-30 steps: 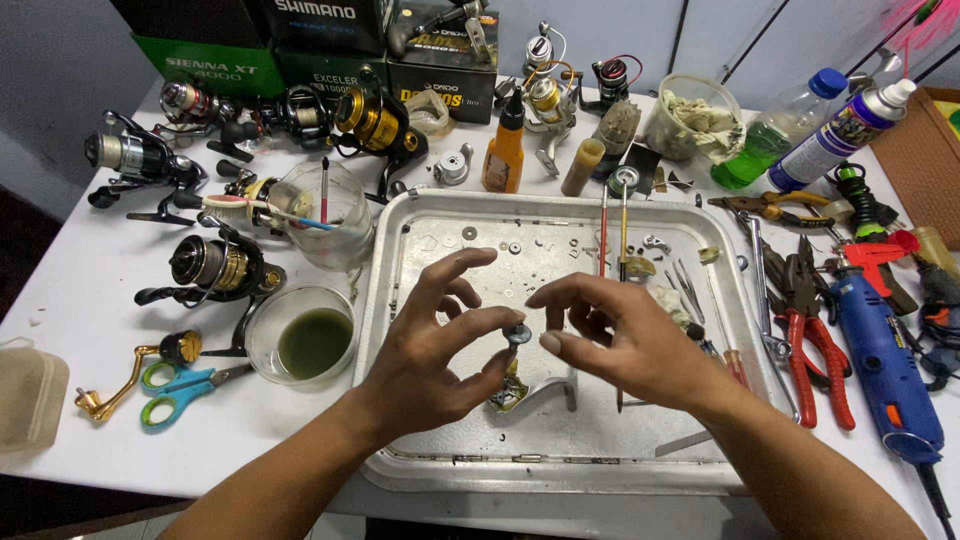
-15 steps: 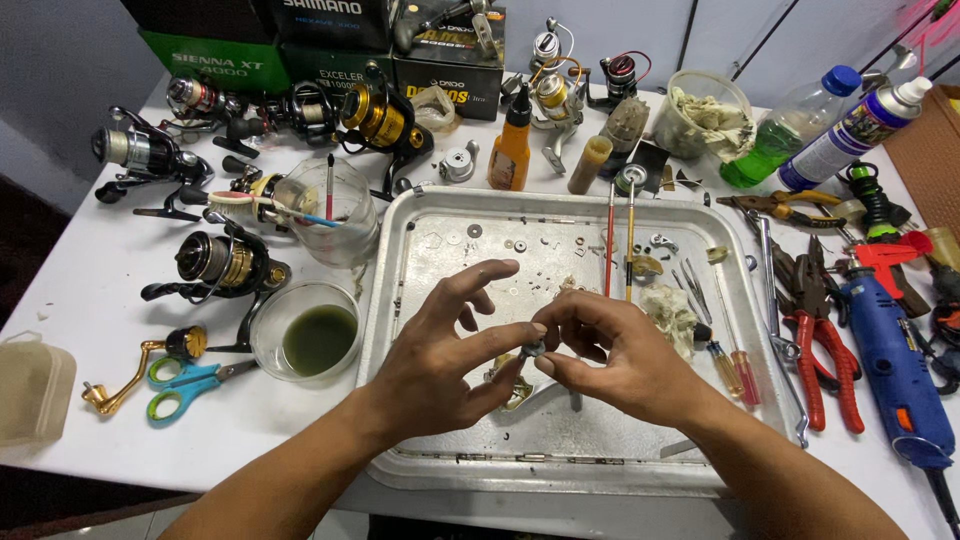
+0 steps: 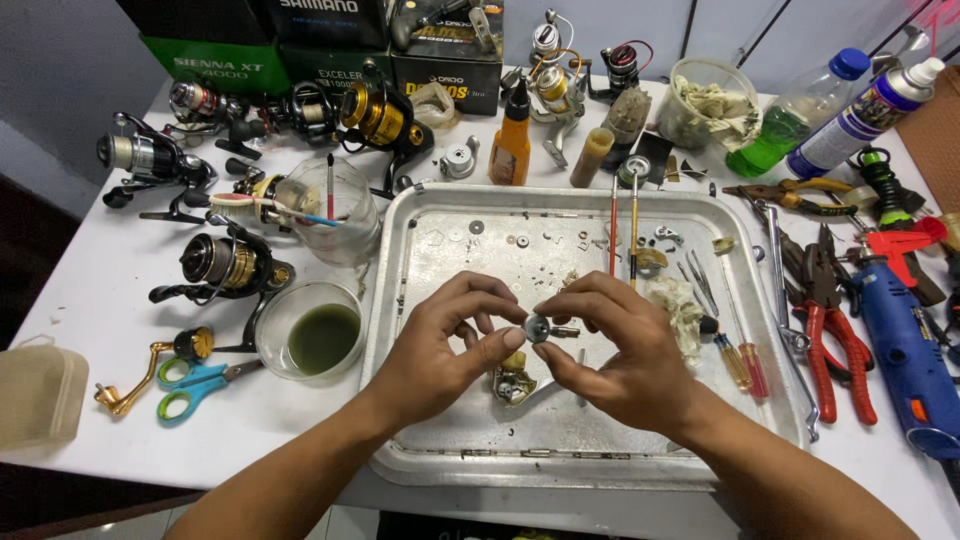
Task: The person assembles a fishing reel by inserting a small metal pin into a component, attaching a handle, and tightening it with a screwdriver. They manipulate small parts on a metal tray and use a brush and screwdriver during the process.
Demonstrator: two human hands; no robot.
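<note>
Many fishing reels [image 3: 222,265] crowd the white table [image 3: 80,250].

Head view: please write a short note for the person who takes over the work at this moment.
Left hand: holds one side of the small round metal part with thumb and fingertips.
Right hand: pinches the same part from the other side; a short brass shaft sticks out of it.
Both hands are above the metal tray. Under them in the tray lies a small reel piece. Washers and screws lie loose at the tray's far end, and a wad of cloth lies by the right hand.
Done: the reel is apart, its parts in the tray.
Left: the held part is not yet set into anything.
</note>
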